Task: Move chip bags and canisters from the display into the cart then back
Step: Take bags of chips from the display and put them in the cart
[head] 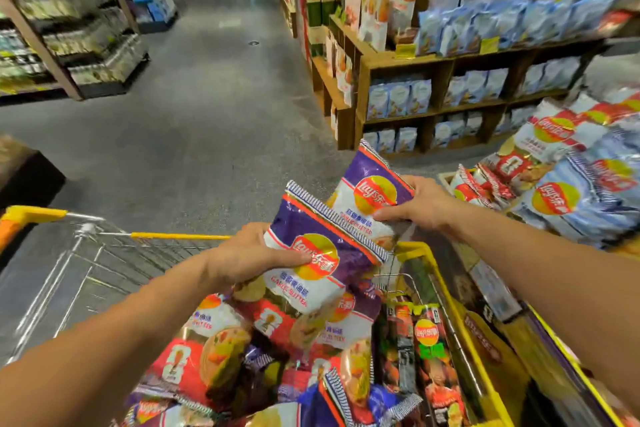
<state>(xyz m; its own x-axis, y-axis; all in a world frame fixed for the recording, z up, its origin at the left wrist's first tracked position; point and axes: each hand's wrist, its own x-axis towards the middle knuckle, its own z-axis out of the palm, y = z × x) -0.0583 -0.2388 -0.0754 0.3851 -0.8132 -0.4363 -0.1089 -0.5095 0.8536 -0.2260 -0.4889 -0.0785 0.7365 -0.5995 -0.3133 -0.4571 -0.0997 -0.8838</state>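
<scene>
My left hand (256, 258) grips a purple and white garlic butter chip bag (311, 246) above the cart, thumb across its logo. Slightly farther and to the right, my right hand (419, 204) holds a second purple chip bag (370, 184). Below them the wire cart with yellow trim (166, 236) holds several chip bags, red and purple ones (221, 354), and upright canisters (429, 350) along its right side. The chip display (568, 177) on the right is piled with light blue and red bags.
Wooden shelves (433, 62) with blue packets stand ahead on the right. A grey aisle floor (207, 80) runs forward, with drink shelving (69, 28) on the left. A dark box (24, 170) sits at the left edge.
</scene>
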